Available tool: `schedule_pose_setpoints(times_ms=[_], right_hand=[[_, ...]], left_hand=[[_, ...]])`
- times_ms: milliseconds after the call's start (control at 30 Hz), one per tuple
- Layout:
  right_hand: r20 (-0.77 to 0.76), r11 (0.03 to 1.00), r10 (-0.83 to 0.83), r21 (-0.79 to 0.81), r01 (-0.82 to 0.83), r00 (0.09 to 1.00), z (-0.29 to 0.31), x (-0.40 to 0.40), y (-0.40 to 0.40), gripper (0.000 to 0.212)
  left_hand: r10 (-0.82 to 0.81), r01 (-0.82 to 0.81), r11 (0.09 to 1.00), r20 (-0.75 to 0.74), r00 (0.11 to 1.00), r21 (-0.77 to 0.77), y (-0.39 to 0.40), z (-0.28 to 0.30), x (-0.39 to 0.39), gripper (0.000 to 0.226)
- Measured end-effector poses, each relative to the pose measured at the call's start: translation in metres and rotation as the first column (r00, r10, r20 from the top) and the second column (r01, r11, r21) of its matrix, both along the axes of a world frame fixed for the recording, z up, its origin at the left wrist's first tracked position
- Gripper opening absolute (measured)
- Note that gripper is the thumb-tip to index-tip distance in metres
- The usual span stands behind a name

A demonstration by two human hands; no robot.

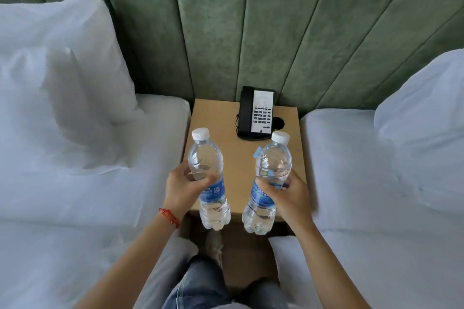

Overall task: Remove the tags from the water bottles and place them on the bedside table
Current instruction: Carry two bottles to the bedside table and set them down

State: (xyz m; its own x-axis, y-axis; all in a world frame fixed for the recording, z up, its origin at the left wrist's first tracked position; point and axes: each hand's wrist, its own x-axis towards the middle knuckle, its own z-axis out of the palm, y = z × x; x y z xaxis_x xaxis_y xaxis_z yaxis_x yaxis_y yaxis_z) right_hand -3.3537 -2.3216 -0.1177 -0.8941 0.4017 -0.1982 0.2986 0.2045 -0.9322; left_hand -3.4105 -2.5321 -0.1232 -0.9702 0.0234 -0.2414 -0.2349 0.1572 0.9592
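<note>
Head view: bottles (209, 175) in both hands, possibly tagged.

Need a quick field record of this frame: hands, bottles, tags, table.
left hand: grips left bottle at mid-body
right hand: grips right bottle at mid-body
bottles: both capped, held in the air over the table, caps tilted away
tag: small blue tab on right bottle's neck; none visible on left bottle
table: holds a phone at the back
surroundings: white beds either side, green headboard behind
</note>
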Motion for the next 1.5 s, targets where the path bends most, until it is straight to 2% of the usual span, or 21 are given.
schedule_pose_setpoints(times_ms=[267, 500, 800, 1033, 1500], right_hand=[[0.063, 0.997, -0.039, 0.062, 0.035, 0.997, -0.042, -0.082, 0.008, 0.042], [0.132, 0.998, 0.0, 0.061, -0.008, 0.991, -0.086, -0.142, 0.024, 0.038], [0.159, 0.997, 0.03, 0.064, -0.04, 0.987, -0.152, -0.188, 0.037, 0.039], [0.156, 0.997, 0.024, 0.066, -0.035, 0.987, -0.185, -0.212, 0.041, 0.044], [0.085, 0.995, 0.1, -0.012, -0.1, 0.991, -0.219, -0.244, 0.054, 0.064]], left_hand=[[-0.064, 0.065, 0.993, 0.01, 0.998, -0.103, 0.005, -0.037, -0.09, 0.044], [-0.043, 0.054, 0.989, 0.085, 0.995, -0.136, 0.014, -0.077, -0.136, 0.049], [-0.004, 0.028, 0.99, 0.174, 0.985, -0.135, 0.025, -0.133, -0.176, 0.068], [0.012, 0.006, 0.993, 0.154, 0.988, -0.116, 0.03, -0.163, -0.201, 0.056], [-0.063, 0.065, 0.998, 0.061, 0.996, -0.02, 0.037, -0.207, -0.236, 0.053]])
